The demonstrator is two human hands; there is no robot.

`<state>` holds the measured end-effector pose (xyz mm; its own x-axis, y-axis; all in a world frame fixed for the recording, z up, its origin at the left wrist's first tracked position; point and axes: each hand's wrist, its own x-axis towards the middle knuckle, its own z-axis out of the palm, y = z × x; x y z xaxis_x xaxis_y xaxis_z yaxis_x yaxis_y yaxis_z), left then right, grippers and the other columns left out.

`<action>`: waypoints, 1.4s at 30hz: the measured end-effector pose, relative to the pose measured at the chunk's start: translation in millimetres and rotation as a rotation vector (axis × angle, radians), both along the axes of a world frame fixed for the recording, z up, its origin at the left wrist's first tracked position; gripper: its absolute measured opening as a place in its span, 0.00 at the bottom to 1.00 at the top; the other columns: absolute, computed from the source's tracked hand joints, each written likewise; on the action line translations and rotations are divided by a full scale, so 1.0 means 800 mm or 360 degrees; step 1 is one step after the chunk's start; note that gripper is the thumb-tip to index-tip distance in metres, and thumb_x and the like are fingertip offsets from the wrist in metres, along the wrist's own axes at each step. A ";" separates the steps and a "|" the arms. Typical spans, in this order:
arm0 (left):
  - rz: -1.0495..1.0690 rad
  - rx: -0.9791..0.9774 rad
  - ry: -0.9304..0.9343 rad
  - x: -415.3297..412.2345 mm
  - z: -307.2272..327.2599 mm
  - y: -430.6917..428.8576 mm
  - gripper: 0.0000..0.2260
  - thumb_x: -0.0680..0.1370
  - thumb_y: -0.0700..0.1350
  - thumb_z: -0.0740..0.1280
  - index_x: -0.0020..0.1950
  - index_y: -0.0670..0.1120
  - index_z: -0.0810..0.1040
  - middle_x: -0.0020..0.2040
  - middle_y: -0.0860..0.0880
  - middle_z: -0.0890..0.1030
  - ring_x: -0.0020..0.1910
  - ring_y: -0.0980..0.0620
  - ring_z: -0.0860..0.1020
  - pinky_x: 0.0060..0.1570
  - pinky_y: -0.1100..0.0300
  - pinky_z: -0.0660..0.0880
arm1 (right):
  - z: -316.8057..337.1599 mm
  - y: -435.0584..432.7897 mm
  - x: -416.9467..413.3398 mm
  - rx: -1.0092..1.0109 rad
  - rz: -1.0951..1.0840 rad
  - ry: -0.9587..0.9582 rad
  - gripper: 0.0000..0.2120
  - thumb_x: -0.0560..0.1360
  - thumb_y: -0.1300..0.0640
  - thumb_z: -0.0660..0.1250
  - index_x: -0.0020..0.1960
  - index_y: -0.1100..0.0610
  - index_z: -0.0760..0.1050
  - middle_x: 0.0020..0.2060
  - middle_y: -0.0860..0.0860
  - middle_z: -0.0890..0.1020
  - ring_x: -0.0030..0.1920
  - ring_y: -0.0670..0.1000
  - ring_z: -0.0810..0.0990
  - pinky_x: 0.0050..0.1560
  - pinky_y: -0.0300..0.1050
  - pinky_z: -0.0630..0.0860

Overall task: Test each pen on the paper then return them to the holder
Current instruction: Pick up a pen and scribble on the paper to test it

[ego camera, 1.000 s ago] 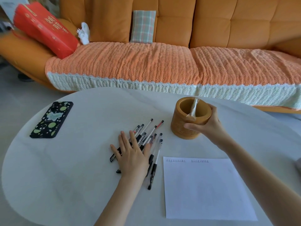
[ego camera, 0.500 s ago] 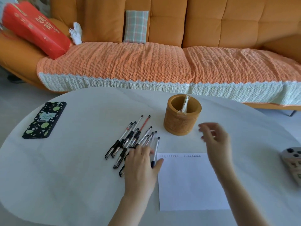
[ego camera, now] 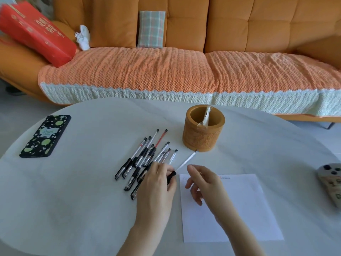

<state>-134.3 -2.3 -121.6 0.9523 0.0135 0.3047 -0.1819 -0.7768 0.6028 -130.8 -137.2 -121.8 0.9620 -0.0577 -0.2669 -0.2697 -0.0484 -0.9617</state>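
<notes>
Several black-capped pens (ego camera: 144,157) lie in a loose pile on the white table (ego camera: 83,200), left of the wooden holder (ego camera: 203,133). My left hand (ego camera: 156,189) grips one pen (ego camera: 184,162) by its black cap end, its far tip pointing toward the holder's base. My right hand (ego camera: 204,183) hovers just right of that pen, fingers apart and holding nothing, above the top left corner of the white paper (ego camera: 239,209). The paper shows a short line of marks along its top edge. A clear wrapped item leans inside the holder.
A phone in a black and green case (ego camera: 45,136) lies at the table's left. A grey controller-like object (ego camera: 330,180) sits at the right edge. Behind the table stands an orange sofa (ego camera: 166,71) with a red box (ego camera: 36,32) and a plaid cushion (ego camera: 151,29).
My left hand has lifted one pen out of the pile, swinging it to the right. My right hand left the holder and moved down-left, close to that pen.
</notes>
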 end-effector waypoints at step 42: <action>-0.0635 0.0280 0.0629 -0.010 -0.003 -0.001 0.23 0.71 0.62 0.67 0.65 0.64 0.67 0.34 0.56 0.73 0.39 0.62 0.74 0.36 0.72 0.65 | 0.000 -0.057 0.018 0.0517 -0.0482 -0.0170 0.12 0.76 0.63 0.65 0.34 0.58 0.69 0.27 0.52 0.72 0.26 0.52 0.71 0.25 0.39 0.67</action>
<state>-142.2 -3.5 -124.4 0.9153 -0.3877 -0.1091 -0.2685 -0.7892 0.5524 -116.7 -182.6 -121.9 0.9378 -0.2703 -0.2179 -0.1238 0.3261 -0.9372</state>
